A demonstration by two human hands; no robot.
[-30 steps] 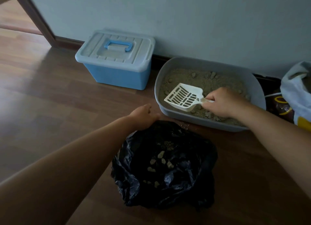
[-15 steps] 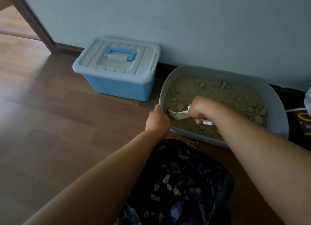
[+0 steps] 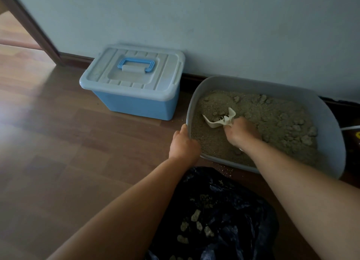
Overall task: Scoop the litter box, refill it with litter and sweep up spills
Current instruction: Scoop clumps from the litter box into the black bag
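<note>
Where the box sits: the grey rounded plastic litter box (image 3: 335, 146) stands on the brown wood-plank floor (image 3: 58, 143), its far side along the pale matte wall (image 3: 194, 26).
Litter: sandy, beige-grey granular litter (image 3: 272, 127) fills the litter box, lumpy with clumps toward its right end and heaped at its far left corner.
Scoop: the cream slotted plastic scoop (image 3: 218, 121) is inside the litter box near its left end, blade dug into the litter, a few lumps lying in it.
Right hand: the right hand (image 3: 241, 133) is clenched round the scoop's handle, low over the litter.
Left hand: the left hand (image 3: 183, 144) grips the litter box's smooth left rim at the near corner.
Bag: a crinkled, glossy black plastic bag (image 3: 233, 201) lies open just in front of the litter box, with pale angular clumps (image 3: 195, 215) inside.
Spill: fine loose grains (image 3: 224, 169) dot the floor between the litter box's near wall and the bag.
Storage box: a blue rectangular plastic storage box (image 3: 136, 105) with a ribbed pale lid (image 3: 165, 72) and a blue loop handle (image 3: 138, 62) stands left of the litter box, near but apart, also against the wall.
</note>
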